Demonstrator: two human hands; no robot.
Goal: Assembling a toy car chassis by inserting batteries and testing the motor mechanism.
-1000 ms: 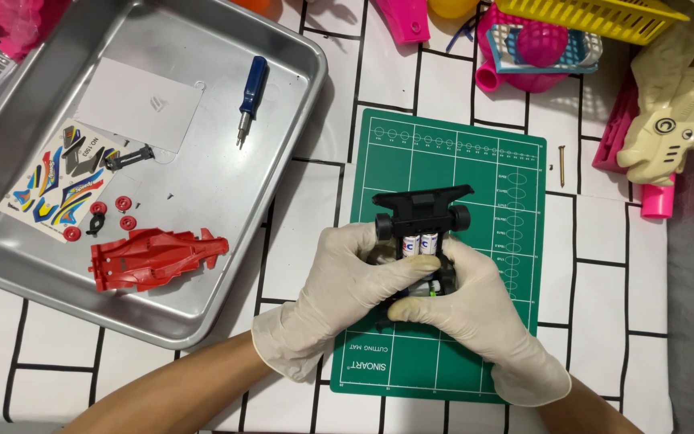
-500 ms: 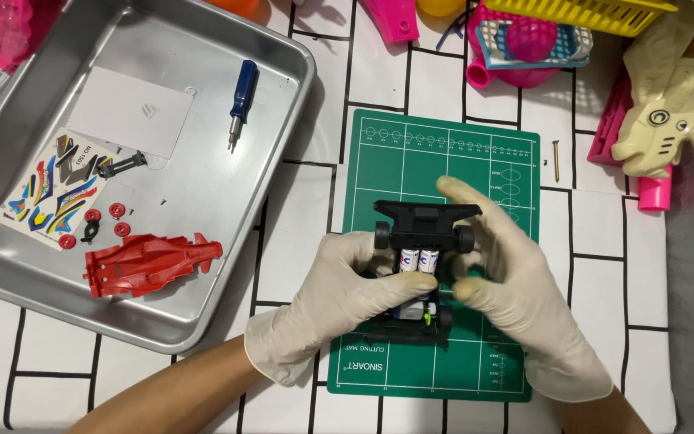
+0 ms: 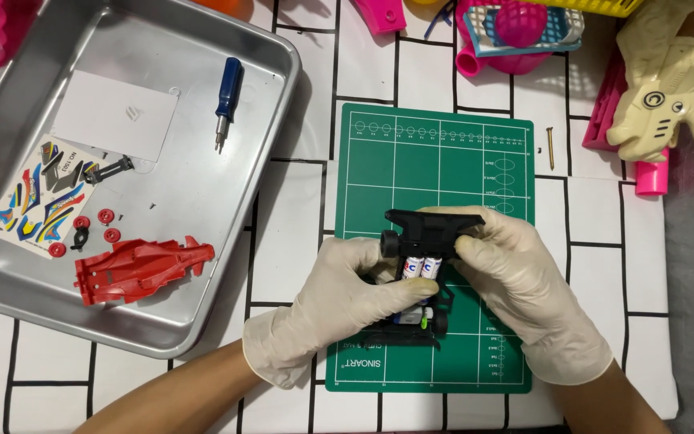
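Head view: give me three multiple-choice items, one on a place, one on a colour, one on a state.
1. Where does the blue-handled screwdriver lie?
A. on the green cutting mat
B. in the metal tray
C. in the yellow basket

2. What colour is the loose car body shell?
A. red
B. white
C. black

3. How is the black toy car chassis held?
A. left hand only
B. lying untouched
C. by both gloved hands

Answers: 1 B, it rests on the tray floor. 2 A, plainly red. 3 C, left hand and right hand both grip it.
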